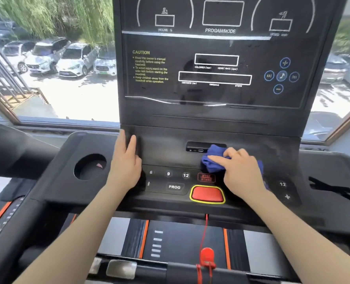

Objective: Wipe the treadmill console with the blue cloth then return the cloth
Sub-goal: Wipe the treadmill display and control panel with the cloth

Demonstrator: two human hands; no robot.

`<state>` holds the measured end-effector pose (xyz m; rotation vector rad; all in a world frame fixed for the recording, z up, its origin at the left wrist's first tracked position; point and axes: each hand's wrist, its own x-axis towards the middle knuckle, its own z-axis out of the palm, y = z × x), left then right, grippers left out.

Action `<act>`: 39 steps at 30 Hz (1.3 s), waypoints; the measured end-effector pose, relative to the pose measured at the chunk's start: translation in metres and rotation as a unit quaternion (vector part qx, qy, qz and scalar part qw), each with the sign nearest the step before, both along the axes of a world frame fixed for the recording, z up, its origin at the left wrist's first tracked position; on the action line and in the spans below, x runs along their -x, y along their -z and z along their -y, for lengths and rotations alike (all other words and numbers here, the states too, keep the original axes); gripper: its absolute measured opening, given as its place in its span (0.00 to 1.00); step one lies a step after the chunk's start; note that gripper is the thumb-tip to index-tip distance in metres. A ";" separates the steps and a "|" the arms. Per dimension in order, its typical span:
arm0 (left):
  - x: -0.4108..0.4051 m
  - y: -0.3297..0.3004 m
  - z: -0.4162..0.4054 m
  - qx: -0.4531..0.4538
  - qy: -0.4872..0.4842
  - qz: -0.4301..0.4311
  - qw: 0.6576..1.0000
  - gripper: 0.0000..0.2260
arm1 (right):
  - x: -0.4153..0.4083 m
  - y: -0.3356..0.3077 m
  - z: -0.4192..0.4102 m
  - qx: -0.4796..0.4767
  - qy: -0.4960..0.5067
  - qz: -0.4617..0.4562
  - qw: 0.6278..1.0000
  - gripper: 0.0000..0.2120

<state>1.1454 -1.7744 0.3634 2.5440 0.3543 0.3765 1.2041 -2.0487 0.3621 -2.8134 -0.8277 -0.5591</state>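
You're mid-wipe: your right hand (241,171) presses the bunched blue cloth (213,160) onto the treadmill console (166,152) just at 12 o'clock of the red stop button (207,194); your left hand (125,160) rests flat, empty. The upper display, and returning the cloth, probably remain.

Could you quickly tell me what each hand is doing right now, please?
Left hand: open, flat on the treadmill console, holding nothing.
Right hand: closed on the blue cloth, pressing it against the console.
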 end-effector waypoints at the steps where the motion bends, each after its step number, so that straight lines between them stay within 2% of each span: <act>1: 0.002 -0.001 -0.005 0.010 -0.018 0.001 1.000 0.22 | 0.002 -0.001 -0.011 -0.003 0.001 -0.022 1.000 0.23; 5: 0.009 -0.008 -0.016 0.150 -0.055 -0.024 0.987 0.19 | 0.016 -0.008 -0.087 0.006 -0.053 -0.057 0.997 0.25; 8: 0.012 -0.009 -0.022 0.213 -0.049 -0.020 0.976 0.15 | 0.028 -0.012 -0.151 0.052 -0.058 -0.100 0.992 0.24; 10: 0.013 -0.009 -0.028 0.228 -0.034 -0.032 0.972 0.17 | 0.032 -0.015 -0.183 0.053 -0.071 -0.111 0.990 0.24; 12: 0.014 -0.007 -0.034 0.190 -0.025 -0.048 0.980 0.21 | 0.032 -0.014 -0.199 0.048 -0.075 -0.101 0.991 0.23; 14: 0.016 -0.008 -0.036 0.182 -0.003 -0.041 0.982 0.21 | 0.030 -0.011 -0.190 0.047 -0.075 -0.118 0.989 0.24; 16: 0.018 -0.008 -0.037 0.175 0.009 -0.040 0.984 0.17 | 0.034 -0.006 -0.162 0.034 -0.034 -0.113 0.992 0.24; 19: 0.015 -0.004 -0.035 0.140 0.013 -0.040 0.989 0.09 | 0.042 0.000 -0.110 -0.068 0.107 -0.097 0.987 0.24; 22: 0.012 -0.001 -0.033 0.149 0.021 -0.038 0.988 0.07 | 0.044 0.002 -0.106 -0.046 0.214 -0.119 0.969 0.24; 25: 0.012 -0.004 -0.032 0.149 0.026 -0.043 0.988 0.07 | 0.049 -0.001 -0.148 -0.012 0.151 -0.105 0.983 0.24; 27: 0.010 -0.007 -0.031 0.138 0.028 -0.033 0.989 0.13 | 0.052 -0.003 -0.170 -0.003 0.064 -0.080 0.995 0.23; 29: 0.007 -0.006 -0.027 0.135 0.023 -0.033 0.990 0.12 | 0.050 -0.004 -0.174 0.026 -0.014 -0.099 0.995 0.24; 31: 0.004 -0.003 -0.021 0.127 0.012 -0.025 0.992 0.12 | 0.047 -0.009 -0.156 0.042 -0.039 -0.142 0.988 0.25; 34: -0.002 -0.005 0.000 0.093 0.025 0.002 0.995 0.20 | 0.039 -0.006 -0.106 0.016 -0.019 -0.144 0.989 0.26; 36: -0.008 -0.010 0.020 0.089 0.068 0.022 0.993 0.21 | 0.033 -0.002 -0.065 -0.005 0.022 -0.141 0.990 0.29; 39: -0.015 -0.014 0.052 0.092 0.136 0.017 0.986 0.21 | 0.019 0.000 0.003 0.003 0.123 -0.134 0.983 0.26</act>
